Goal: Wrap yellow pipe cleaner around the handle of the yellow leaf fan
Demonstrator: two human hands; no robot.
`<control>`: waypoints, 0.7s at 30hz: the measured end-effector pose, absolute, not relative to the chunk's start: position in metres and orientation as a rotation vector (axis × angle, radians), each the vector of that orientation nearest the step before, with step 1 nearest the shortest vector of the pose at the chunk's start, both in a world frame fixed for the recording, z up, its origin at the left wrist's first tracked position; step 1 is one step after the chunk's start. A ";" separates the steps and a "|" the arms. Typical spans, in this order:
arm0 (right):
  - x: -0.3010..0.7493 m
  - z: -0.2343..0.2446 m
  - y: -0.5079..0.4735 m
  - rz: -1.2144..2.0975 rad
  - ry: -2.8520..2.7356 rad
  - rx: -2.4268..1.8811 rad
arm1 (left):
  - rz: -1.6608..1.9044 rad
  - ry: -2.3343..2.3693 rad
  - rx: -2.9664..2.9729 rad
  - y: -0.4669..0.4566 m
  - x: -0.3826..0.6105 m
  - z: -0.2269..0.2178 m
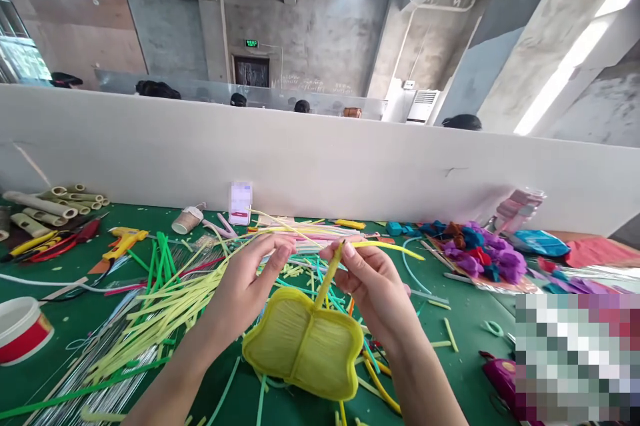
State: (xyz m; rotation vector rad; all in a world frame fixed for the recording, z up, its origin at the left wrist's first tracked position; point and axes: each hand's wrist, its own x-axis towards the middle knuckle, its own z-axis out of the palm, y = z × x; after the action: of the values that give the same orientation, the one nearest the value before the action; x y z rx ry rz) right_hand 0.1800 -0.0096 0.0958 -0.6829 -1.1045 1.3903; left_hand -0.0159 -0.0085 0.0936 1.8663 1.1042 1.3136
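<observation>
My right hand (373, 279) pinches the stem of a yellow leaf-shaped piece (327, 353) between thumb and fingers. Two lobes with fuzzy rims and a middle rib hang below the stem. A bright yellow pipe cleaner (393, 247) runs from the right fingertips out to the right. My left hand (257, 279) is to the left of the stem, apart from it, with thumb and forefinger drawn together. Whatever those fingers hold, if anything, is hidden. Beneath the left wrist lies a bundle of pale yellow pipe cleaners (150, 313).
On the green table (440, 373) lie a yellow glue gun (120, 243), bamboo tubes (65, 206), pliers (65, 246), purple and blue crumpled pieces (480, 253) and a red-and-white tub (25, 333). A phone (241, 203) leans against the white partition (300, 153).
</observation>
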 end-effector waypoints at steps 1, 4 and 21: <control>0.180 0.096 -0.009 1.408 -1.099 -0.676 | 1.292 1.118 1.835 -0.007 -0.016 0.091; 0.182 0.099 0.000 1.442 -1.017 -0.631 | 1.255 1.162 1.657 -0.004 -0.024 0.075; 0.152 0.059 -0.004 1.181 -1.794 -0.164 | 1.137 0.507 0.273 0.042 -0.015 0.077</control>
State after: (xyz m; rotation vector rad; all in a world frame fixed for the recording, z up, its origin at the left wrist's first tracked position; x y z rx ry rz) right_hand 0.1519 -0.0036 0.0594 -0.1644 -1.7936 1.1811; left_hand -0.0151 0.0424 0.0774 0.2732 0.5071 1.1374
